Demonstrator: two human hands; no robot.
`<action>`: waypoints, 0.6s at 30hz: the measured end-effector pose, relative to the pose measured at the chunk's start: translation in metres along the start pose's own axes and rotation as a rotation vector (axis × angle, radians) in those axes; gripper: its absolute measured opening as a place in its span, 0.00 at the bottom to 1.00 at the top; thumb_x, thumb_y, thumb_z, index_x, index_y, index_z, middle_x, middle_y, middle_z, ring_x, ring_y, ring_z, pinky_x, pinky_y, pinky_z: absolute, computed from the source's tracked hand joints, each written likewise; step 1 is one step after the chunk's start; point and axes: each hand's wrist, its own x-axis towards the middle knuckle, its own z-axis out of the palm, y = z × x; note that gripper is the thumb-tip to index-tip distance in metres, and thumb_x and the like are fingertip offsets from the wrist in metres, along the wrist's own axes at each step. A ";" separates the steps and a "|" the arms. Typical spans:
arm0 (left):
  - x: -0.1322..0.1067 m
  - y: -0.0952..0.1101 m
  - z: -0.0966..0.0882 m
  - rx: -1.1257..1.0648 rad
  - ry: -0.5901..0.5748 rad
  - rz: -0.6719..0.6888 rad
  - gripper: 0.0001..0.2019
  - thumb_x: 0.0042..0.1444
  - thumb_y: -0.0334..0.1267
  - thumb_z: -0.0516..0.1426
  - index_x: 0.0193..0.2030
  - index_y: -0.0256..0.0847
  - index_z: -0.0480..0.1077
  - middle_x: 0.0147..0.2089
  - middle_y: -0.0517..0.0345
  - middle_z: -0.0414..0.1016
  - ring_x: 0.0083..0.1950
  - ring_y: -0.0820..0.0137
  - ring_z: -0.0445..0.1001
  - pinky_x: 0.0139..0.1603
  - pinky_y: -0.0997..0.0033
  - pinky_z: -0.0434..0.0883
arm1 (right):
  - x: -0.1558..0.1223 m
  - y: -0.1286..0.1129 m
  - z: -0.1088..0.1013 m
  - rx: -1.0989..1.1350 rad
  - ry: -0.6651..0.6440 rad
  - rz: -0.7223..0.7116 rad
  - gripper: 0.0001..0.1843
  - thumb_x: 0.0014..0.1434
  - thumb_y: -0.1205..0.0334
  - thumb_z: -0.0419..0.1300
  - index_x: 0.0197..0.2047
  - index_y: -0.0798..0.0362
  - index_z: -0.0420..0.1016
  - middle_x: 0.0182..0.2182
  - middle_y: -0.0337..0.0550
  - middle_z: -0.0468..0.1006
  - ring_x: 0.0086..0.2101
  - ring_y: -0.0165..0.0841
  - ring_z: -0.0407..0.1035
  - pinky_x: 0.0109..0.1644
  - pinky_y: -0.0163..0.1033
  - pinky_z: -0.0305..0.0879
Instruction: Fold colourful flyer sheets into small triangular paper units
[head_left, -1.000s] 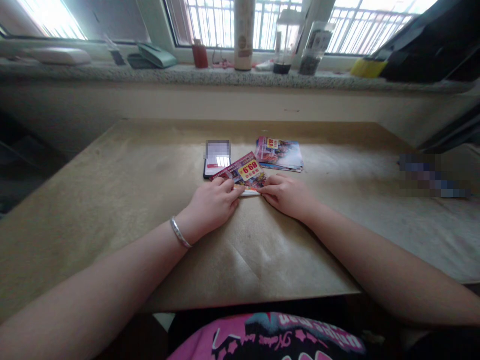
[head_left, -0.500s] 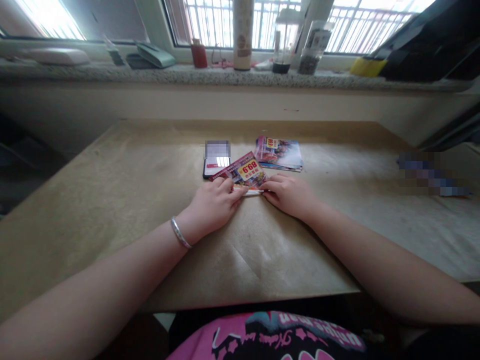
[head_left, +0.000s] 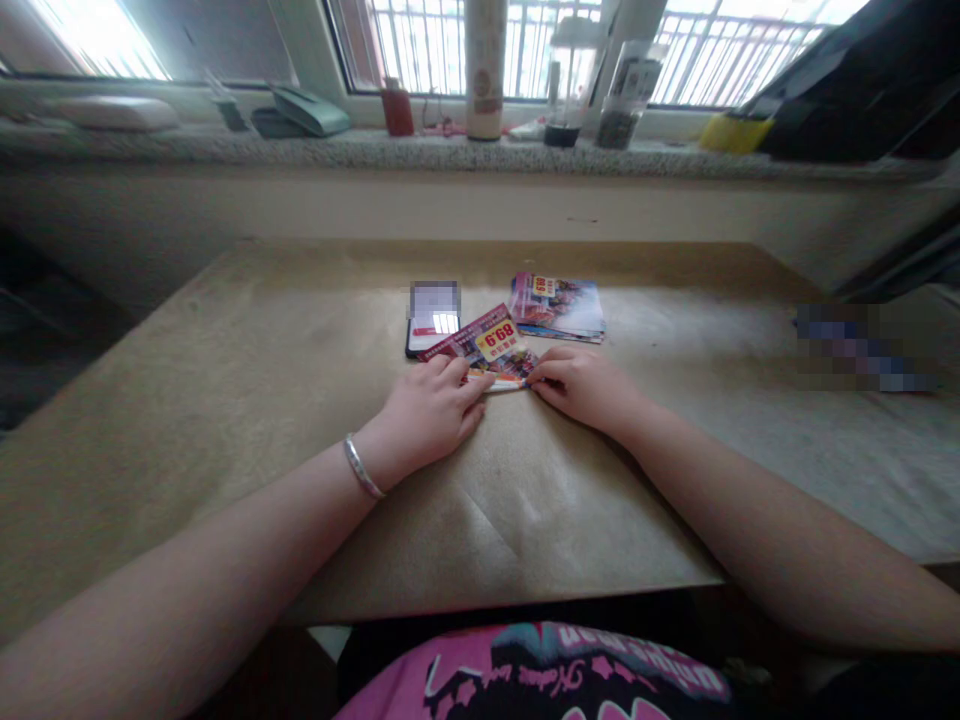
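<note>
A colourful printed leaflet (head_left: 491,345) with a yellow price tag lies folded on the brown table (head_left: 225,400). My left hand (head_left: 427,412), a silver bracelet on its wrist, presses its fingertips on the leaflet's near left edge. My right hand (head_left: 581,385) pinches the leaflet's near right corner, fingers curled. A phone (head_left: 429,325) with a lit screen lies just behind the leaflet, partly under it. A small stack of similar leaflets (head_left: 556,305) rests behind my right hand.
A stone windowsill (head_left: 450,150) runs along the back with a tall bottle (head_left: 484,70), a red jar (head_left: 396,108), cups and a green case (head_left: 311,110). A blurred object (head_left: 862,350) lies at the table's right. Dark bags (head_left: 862,90) stand at far right.
The folded leaflet has been pulled tighter: its near edge is lifted and creased a little more, and my right hand has shifted slightly left along it. My left hand stays put.
</note>
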 end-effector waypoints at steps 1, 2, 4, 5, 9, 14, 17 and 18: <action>0.000 0.000 0.000 0.003 0.000 0.002 0.20 0.65 0.43 0.47 0.60 0.44 0.66 0.50 0.46 0.70 0.51 0.58 0.66 0.51 0.58 0.67 | 0.000 0.000 0.000 0.003 0.000 0.000 0.10 0.59 0.66 0.57 0.37 0.53 0.81 0.36 0.46 0.79 0.37 0.35 0.72 0.44 0.38 0.66; 0.000 0.000 0.000 0.005 0.000 0.001 0.20 0.65 0.43 0.47 0.60 0.44 0.66 0.50 0.47 0.70 0.52 0.58 0.66 0.52 0.58 0.67 | 0.000 0.000 0.000 0.004 0.001 0.001 0.10 0.59 0.66 0.57 0.37 0.53 0.81 0.36 0.46 0.79 0.37 0.35 0.72 0.44 0.39 0.66; 0.000 0.001 0.000 0.002 -0.003 0.006 0.20 0.65 0.43 0.47 0.60 0.43 0.66 0.51 0.47 0.70 0.53 0.57 0.66 0.53 0.57 0.66 | 0.000 0.001 0.001 0.006 0.006 -0.001 0.10 0.59 0.65 0.57 0.37 0.53 0.81 0.36 0.46 0.79 0.37 0.35 0.72 0.44 0.39 0.67; 0.000 0.001 0.000 -0.003 -0.006 0.015 0.20 0.65 0.44 0.47 0.61 0.43 0.66 0.52 0.47 0.70 0.54 0.57 0.65 0.55 0.56 0.65 | 0.000 0.001 0.001 0.008 0.009 -0.002 0.10 0.59 0.65 0.57 0.37 0.53 0.81 0.36 0.46 0.79 0.37 0.35 0.72 0.44 0.39 0.67; 0.001 -0.001 0.003 -0.022 -0.026 0.069 0.23 0.65 0.48 0.48 0.61 0.38 0.65 0.56 0.46 0.68 0.57 0.56 0.64 0.59 0.56 0.62 | 0.000 0.000 0.000 0.010 0.012 -0.007 0.10 0.59 0.66 0.57 0.36 0.54 0.81 0.36 0.46 0.79 0.37 0.35 0.72 0.43 0.38 0.66; 0.002 -0.004 0.005 -0.025 -0.028 0.112 0.26 0.64 0.51 0.48 0.63 0.38 0.62 0.52 0.46 0.69 0.53 0.57 0.65 0.56 0.57 0.64 | -0.001 -0.001 -0.001 -0.034 0.004 -0.010 0.11 0.60 0.65 0.56 0.39 0.53 0.80 0.36 0.45 0.79 0.37 0.35 0.72 0.43 0.38 0.65; 0.003 -0.004 0.004 -0.031 -0.026 0.120 0.24 0.64 0.51 0.48 0.62 0.43 0.64 0.49 0.48 0.69 0.51 0.58 0.65 0.54 0.58 0.65 | -0.002 -0.001 -0.001 -0.064 0.000 -0.023 0.12 0.60 0.65 0.55 0.42 0.51 0.80 0.37 0.44 0.79 0.37 0.35 0.71 0.42 0.37 0.63; 0.003 -0.004 0.003 -0.032 -0.027 0.120 0.23 0.64 0.51 0.48 0.61 0.44 0.64 0.49 0.48 0.69 0.50 0.58 0.64 0.54 0.58 0.64 | -0.002 -0.002 0.000 -0.073 0.003 -0.026 0.13 0.60 0.65 0.55 0.43 0.50 0.80 0.38 0.44 0.79 0.37 0.34 0.71 0.41 0.37 0.63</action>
